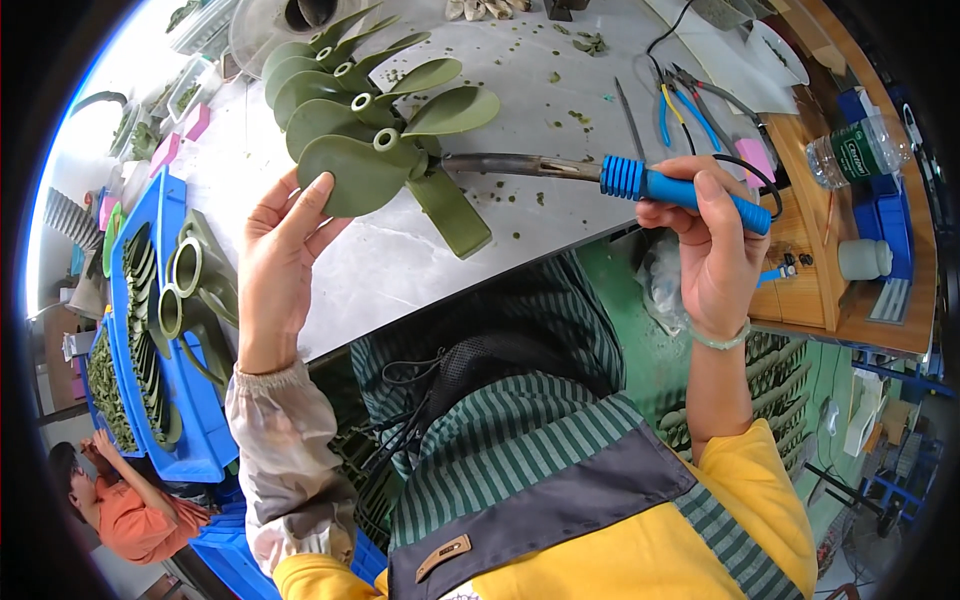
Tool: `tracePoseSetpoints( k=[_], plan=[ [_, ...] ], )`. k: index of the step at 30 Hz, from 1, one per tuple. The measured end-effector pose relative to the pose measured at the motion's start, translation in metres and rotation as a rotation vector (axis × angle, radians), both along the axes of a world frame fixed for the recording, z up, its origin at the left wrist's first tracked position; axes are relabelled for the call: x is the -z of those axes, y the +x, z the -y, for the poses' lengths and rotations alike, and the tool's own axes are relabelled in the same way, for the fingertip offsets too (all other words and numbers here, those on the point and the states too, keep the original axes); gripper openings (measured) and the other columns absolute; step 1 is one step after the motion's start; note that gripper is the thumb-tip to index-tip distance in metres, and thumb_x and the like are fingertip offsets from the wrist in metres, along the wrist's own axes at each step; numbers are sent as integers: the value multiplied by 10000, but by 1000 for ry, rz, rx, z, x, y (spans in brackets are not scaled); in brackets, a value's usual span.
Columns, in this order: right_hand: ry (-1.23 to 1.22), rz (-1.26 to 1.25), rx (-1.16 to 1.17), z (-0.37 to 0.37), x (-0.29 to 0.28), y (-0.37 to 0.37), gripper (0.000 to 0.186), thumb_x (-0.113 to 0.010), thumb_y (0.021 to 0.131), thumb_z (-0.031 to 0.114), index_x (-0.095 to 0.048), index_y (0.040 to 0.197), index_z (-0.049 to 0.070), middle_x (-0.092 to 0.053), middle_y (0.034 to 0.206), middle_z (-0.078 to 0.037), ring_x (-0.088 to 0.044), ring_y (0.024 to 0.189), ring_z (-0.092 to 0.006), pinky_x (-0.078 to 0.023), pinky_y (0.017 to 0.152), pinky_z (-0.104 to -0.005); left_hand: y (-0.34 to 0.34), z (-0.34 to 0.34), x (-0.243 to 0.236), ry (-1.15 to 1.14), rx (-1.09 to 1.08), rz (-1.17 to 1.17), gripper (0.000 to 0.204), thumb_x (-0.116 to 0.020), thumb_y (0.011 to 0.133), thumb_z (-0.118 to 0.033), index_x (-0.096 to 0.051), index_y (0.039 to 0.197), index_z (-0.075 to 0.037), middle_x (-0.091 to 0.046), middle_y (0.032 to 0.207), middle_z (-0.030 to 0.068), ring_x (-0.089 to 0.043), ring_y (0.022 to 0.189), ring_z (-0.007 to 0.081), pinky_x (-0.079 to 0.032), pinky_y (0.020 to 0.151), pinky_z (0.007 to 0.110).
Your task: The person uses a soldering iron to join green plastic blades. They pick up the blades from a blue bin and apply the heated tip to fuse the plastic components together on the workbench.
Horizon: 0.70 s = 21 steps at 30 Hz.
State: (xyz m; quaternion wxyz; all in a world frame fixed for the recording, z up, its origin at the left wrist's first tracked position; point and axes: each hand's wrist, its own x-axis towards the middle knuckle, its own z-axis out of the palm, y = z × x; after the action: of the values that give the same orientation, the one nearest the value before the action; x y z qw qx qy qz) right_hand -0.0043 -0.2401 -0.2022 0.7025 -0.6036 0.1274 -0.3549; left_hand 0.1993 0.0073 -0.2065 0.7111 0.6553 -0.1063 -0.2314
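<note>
My left hand (278,245) pinches the edge of a blade on the nearest olive-green propeller-shaped piece (352,178), thumb on top. Several such pieces stand in a row going away from me, each with a ring-shaped hub. A flat green bar (452,214) sticks out toward me below the nearest hub. My right hand (708,235) is wrapped round the blue handle of a soldering iron (622,178). Its dark metal tip points left and reaches the joint between the nearest piece and the bar; whether it touches is hard to tell.
Green crumbs litter the grey tabletop (400,285). Pliers (690,110) and a thin pointed tool (630,112) lie at the far right. Blue crates (215,440) of green parts stand left, near a person in orange (145,515). A plastic bottle (858,152) rests on the wooden desk.
</note>
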Motion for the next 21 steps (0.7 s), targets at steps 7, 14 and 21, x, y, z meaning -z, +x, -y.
tracePoseSetpoints(
  k=[7, 14, 21],
  plan=[
    [44, -12, -32, 0, 2, -1, 259, -498, 927, 128, -626, 933, -97, -647, 859, -132, -667, 685, -195, -571, 670, -291, 3, -2, 2, -4, 7, -10, 245, -597, 897, -109, -611, 1116, 0, -674, 965, 73, -659, 836, 119, -550, 738, 220],
    [98, -7, -2, 2, 5, 2, 267, -505, 926, 138, -625, 941, -100, -651, 854, -140, -672, 688, -201, -575, 671, -301, 2, -2, 1, -12, 14, -6, 255, -598, 897, -112, -610, 1126, 2, -673, 963, 72, -658, 829, 116, -551, 731, 214],
    [82, 28, -11, 4, 10, 3, 266, -512, 923, 140, -628, 951, -97, -655, 839, -142, -676, 679, -213, -579, 665, -307, 1, -2, -1, -8, 14, -11, 261, -598, 896, -105, -606, 1133, 3, -674, 964, 75, -660, 831, 119, -553, 733, 216]
  ],
)
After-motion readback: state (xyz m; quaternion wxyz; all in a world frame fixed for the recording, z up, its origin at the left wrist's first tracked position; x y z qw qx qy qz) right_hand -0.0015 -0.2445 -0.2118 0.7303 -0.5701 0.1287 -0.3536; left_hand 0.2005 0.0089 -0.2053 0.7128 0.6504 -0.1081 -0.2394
